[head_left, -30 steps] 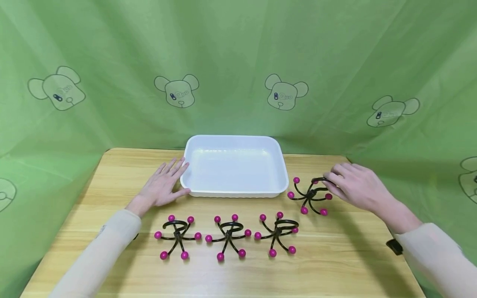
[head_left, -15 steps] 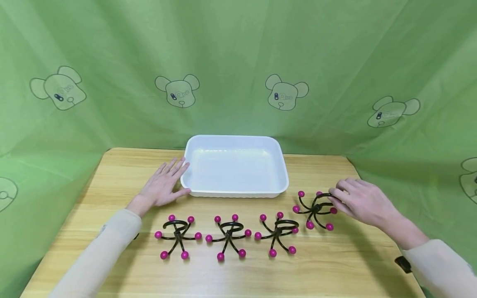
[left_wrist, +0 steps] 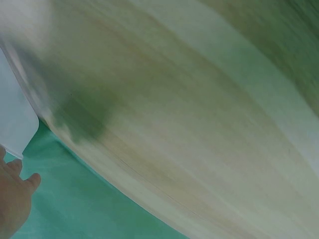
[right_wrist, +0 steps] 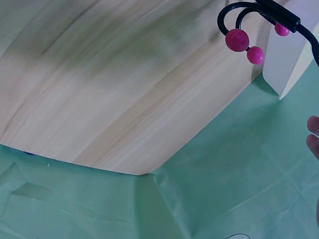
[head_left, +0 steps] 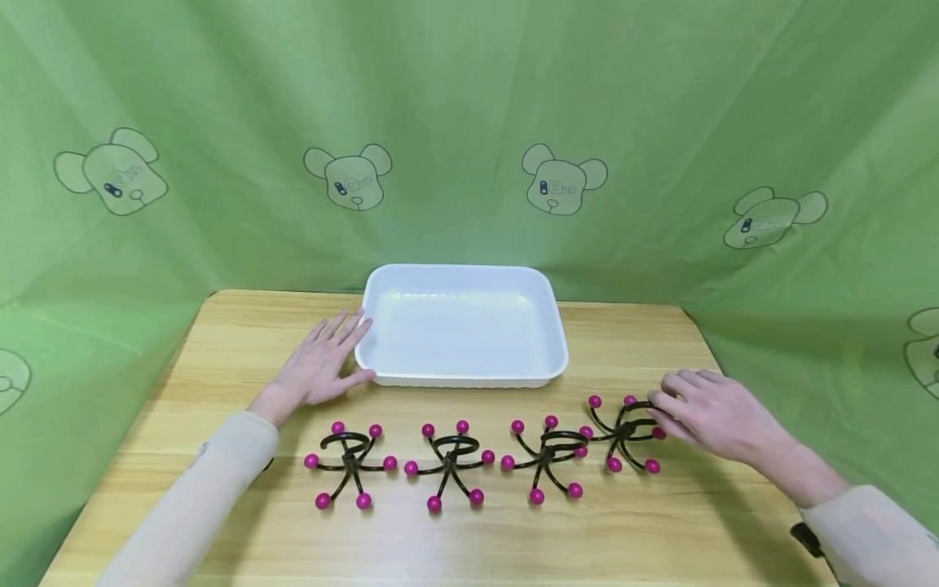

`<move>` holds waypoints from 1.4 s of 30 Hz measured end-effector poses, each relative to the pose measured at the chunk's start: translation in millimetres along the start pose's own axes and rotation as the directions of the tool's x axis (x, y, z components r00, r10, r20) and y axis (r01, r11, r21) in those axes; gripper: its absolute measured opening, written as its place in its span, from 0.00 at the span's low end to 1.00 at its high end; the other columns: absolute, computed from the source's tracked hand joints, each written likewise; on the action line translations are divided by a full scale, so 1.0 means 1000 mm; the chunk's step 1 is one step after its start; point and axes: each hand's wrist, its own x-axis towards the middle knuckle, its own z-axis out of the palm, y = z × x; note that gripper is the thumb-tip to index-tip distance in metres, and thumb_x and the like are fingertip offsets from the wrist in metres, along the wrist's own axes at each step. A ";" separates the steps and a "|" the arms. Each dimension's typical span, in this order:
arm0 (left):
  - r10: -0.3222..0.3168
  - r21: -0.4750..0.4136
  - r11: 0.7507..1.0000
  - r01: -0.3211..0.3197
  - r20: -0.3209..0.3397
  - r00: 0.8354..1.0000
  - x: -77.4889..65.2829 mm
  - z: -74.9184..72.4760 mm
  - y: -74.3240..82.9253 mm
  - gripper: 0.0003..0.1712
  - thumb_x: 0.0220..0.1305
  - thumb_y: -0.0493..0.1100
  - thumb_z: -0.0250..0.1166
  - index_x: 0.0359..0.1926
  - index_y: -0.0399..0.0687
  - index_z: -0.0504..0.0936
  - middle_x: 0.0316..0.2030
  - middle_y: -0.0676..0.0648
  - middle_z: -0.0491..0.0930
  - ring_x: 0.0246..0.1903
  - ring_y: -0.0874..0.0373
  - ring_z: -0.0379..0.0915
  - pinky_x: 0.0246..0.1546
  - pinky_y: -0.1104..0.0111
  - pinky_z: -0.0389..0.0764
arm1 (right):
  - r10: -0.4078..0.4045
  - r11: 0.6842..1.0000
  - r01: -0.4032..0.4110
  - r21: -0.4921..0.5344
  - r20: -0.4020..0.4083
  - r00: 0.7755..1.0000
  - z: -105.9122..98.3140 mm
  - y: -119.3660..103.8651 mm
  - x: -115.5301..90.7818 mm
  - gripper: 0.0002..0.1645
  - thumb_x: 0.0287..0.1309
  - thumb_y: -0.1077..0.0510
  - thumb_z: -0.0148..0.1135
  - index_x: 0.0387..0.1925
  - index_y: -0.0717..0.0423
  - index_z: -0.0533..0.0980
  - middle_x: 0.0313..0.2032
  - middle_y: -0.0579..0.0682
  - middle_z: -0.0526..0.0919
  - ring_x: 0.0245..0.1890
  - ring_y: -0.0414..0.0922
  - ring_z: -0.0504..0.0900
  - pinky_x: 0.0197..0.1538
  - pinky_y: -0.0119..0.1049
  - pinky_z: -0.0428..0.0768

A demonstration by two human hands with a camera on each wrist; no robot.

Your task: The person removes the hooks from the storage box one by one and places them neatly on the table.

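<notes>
Out to the right in the head view, my right hand [head_left: 719,414] pinches the curled black handle of a claw-shaped massager [head_left: 623,430] with pink ball tips. Its left ball lies close beside a matching massager [head_left: 546,458]; whether they touch I cannot tell. Two more like it, a middle massager [head_left: 450,463] and a left massager [head_left: 350,463], stand on their balls in the same row. My left hand [head_left: 315,371], fingers spread, touches the left side of a white tray [head_left: 462,381]. The right wrist view catches the held massager's pink ball [right_wrist: 237,40] and a few fingertips [right_wrist: 313,142].
Everything stands on a light wooden table [head_left: 455,554]. Behind it and down both sides hangs a green cloth [head_left: 455,98] printed with mouse heads. The tray sits at the table's back edge with its inner floor bare.
My right hand has brought its massager nearer to me, down beside the right end of the row. My left hand, the tray and the other massagers have stayed put.
</notes>
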 end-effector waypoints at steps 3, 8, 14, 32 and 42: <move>0.002 0.000 1.000 -0.002 -0.002 1.000 0.001 0.000 0.000 0.55 0.73 0.73 0.54 0.86 0.51 0.44 0.87 0.44 0.40 0.85 0.38 0.40 0.84 0.39 0.51 | 0.004 1.000 -0.004 -0.004 0.016 1.000 -0.001 0.000 -0.004 0.31 0.83 0.41 0.36 0.33 0.50 0.78 0.28 0.48 0.80 0.24 0.46 0.79 0.28 0.43 0.87; 0.006 0.003 1.000 -0.006 -0.003 1.000 0.001 0.000 0.001 0.55 0.73 0.73 0.54 0.86 0.51 0.44 0.87 0.44 0.41 0.85 0.38 0.41 0.84 0.38 0.51 | 0.001 1.000 0.000 -0.015 0.045 0.999 -0.005 -0.002 -0.010 0.30 0.82 0.41 0.35 0.33 0.50 0.78 0.27 0.47 0.78 0.24 0.45 0.78 0.28 0.43 0.86; 0.007 0.001 1.000 -0.007 0.002 1.000 0.002 -0.002 0.001 0.55 0.73 0.73 0.54 0.86 0.50 0.45 0.87 0.43 0.40 0.85 0.37 0.41 0.84 0.38 0.50 | -0.013 1.000 0.014 -0.012 0.049 0.999 -0.009 -0.004 -0.013 0.28 0.82 0.41 0.37 0.32 0.49 0.77 0.27 0.46 0.78 0.23 0.44 0.76 0.26 0.41 0.84; 0.005 0.006 1.000 -0.005 0.000 1.000 0.003 -0.003 0.001 0.56 0.73 0.73 0.55 0.86 0.50 0.45 0.86 0.42 0.42 0.85 0.37 0.42 0.85 0.39 0.48 | -0.042 0.999 0.043 -0.010 0.071 0.997 -0.016 -0.006 -0.019 0.26 0.81 0.43 0.38 0.32 0.48 0.75 0.26 0.43 0.73 0.25 0.42 0.73 0.26 0.41 0.81; 0.005 0.005 1.000 -0.005 0.001 1.000 0.000 -0.002 0.000 0.56 0.73 0.74 0.54 0.86 0.50 0.45 0.86 0.42 0.42 0.85 0.36 0.40 0.84 0.38 0.48 | -0.026 1.000 0.027 -0.011 0.067 0.997 -0.012 -0.009 -0.019 0.25 0.80 0.42 0.39 0.32 0.47 0.76 0.25 0.42 0.73 0.23 0.41 0.72 0.25 0.39 0.81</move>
